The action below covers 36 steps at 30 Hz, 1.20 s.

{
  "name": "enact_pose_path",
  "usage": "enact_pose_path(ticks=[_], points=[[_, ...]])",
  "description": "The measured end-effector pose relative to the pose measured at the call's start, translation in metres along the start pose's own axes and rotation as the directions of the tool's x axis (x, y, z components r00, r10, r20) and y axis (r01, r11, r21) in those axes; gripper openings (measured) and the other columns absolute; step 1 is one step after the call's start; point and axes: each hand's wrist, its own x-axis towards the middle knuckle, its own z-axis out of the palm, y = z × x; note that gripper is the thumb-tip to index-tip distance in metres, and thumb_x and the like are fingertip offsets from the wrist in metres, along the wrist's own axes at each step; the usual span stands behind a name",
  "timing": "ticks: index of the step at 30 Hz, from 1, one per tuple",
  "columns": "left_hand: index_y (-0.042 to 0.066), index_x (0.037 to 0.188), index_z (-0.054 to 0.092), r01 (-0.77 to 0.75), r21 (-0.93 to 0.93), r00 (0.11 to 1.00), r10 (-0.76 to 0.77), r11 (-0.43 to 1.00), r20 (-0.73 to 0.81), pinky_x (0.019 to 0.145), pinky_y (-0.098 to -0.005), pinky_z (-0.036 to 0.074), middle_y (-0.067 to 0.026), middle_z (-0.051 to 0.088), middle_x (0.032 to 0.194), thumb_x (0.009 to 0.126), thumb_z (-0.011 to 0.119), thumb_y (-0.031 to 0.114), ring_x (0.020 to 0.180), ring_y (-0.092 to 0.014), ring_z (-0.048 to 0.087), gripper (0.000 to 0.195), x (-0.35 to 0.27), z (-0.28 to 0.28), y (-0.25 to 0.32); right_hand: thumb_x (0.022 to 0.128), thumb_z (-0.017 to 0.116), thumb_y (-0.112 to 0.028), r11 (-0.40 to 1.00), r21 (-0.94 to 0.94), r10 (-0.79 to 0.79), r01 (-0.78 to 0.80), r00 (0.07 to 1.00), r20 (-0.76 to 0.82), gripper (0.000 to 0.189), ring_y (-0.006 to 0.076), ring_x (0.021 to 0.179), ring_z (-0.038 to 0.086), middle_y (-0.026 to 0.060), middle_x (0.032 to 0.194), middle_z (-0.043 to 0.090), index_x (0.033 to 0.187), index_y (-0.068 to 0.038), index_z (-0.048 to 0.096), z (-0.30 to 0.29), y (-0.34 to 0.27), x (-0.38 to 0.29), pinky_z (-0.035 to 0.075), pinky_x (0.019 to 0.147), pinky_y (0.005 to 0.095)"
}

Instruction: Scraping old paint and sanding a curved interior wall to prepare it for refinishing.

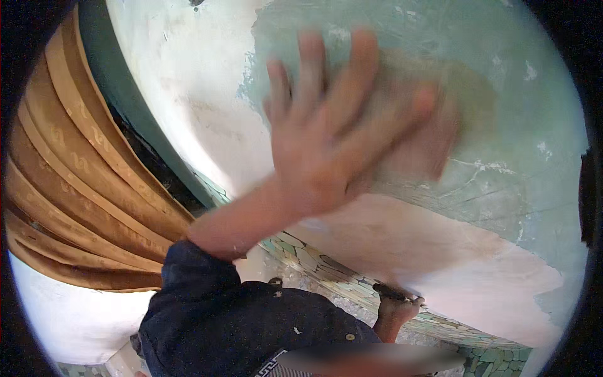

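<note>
My left hand (320, 127), blurred by motion, is raised in front of a painted wall (485, 118) with its fingers spread. Beneath the fingers and palm it presses a reddish-brown sheet (424, 151), perhaps sandpaper, against the wall; the hand covers much of it. Lower down, my right hand (398, 308) is closed around a small dark-handled tool (388, 291) near the wall's lower part. The tool's working end cannot be made out. Green paint with scuffs and pale chips covers the upper wall, while a white to pinkish coat (490, 282) with a ragged edge borders it.
A gold-brown curtain (94, 155) hangs in folds at the left, beside a dark green frame (113, 70). A stone-patterned band (325, 268) runs along the wall's base, above a rough, littered floor (351, 304). My dark shirt (264, 320) fills the lower middle.
</note>
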Motion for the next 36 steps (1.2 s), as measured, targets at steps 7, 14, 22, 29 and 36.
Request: enact_pose_path(ticks=[7,14,22,29,36], points=[[0.027,0.131,0.061,-0.040,-0.068,0.990,0.049,0.997,0.130,0.108,-0.0732,-0.005,-0.0349,0.028,0.150,0.090,0.062,0.036,0.143,-0.058,0.003,0.042,-0.115,0.007,0.043,0.094,0.028,-0.070,1.000,0.011,0.027,-0.027,1.000,-0.008,0.078,0.0408,0.116,0.048,0.0208,0.128,0.052,0.132,-0.004,0.045,0.001,-0.001,0.002,0.035,0.098,0.0655],[0.017,0.129,0.062,-0.029,-0.163,0.999,0.022,0.986,-0.041,0.110,-0.0683,0.017,-0.0273,0.027,0.155,0.079,0.071,0.029,0.140,-0.061,0.013,0.052,0.024,-0.011,-0.042,0.095,0.033,-0.067,0.999,-0.032,0.003,0.000,0.996,0.085,0.076,0.0439,0.120,0.046,0.0226,0.136,0.044,0.136,-0.003,0.040,-0.011,0.000,0.010,0.036,0.102,0.0643],[0.014,0.127,0.063,-0.030,-0.112,0.999,0.024,0.993,-0.048,0.111,-0.0644,0.022,-0.0323,0.027,0.153,0.079,0.070,0.022,0.139,-0.061,0.016,0.049,0.021,-0.012,-0.037,0.094,0.033,-0.067,1.000,-0.015,-0.011,0.012,1.000,0.027,0.076,0.0435,0.117,0.048,0.0231,0.133,0.046,0.133,-0.002,0.042,-0.003,0.002,0.005,0.039,0.098,0.0642],[0.032,0.127,0.065,0.080,-0.073,0.996,-0.076,0.994,0.055,0.101,-0.0744,0.022,-0.0349,0.043,0.140,0.084,0.066,0.039,0.135,-0.059,0.029,0.044,-0.133,0.005,0.033,0.094,0.031,-0.069,0.999,-0.029,-0.016,0.015,1.000,-0.015,0.076,0.0445,0.112,0.051,0.0233,0.131,0.048,0.133,-0.004,0.042,0.007,0.003,-0.004,0.042,0.092,0.0653],[0.019,0.131,0.062,0.079,0.002,0.991,-0.078,0.997,-0.112,0.116,-0.0595,0.005,-0.0312,0.023,0.155,0.087,0.063,0.011,0.147,-0.048,0.011,0.045,-0.017,-0.012,-0.032,0.095,0.029,-0.068,1.000,-0.005,0.006,-0.006,1.000,0.007,0.074,0.0457,0.112,0.050,0.0243,0.130,0.048,0.132,-0.005,0.042,-0.003,0.000,0.001,0.042,0.087,0.0683]])
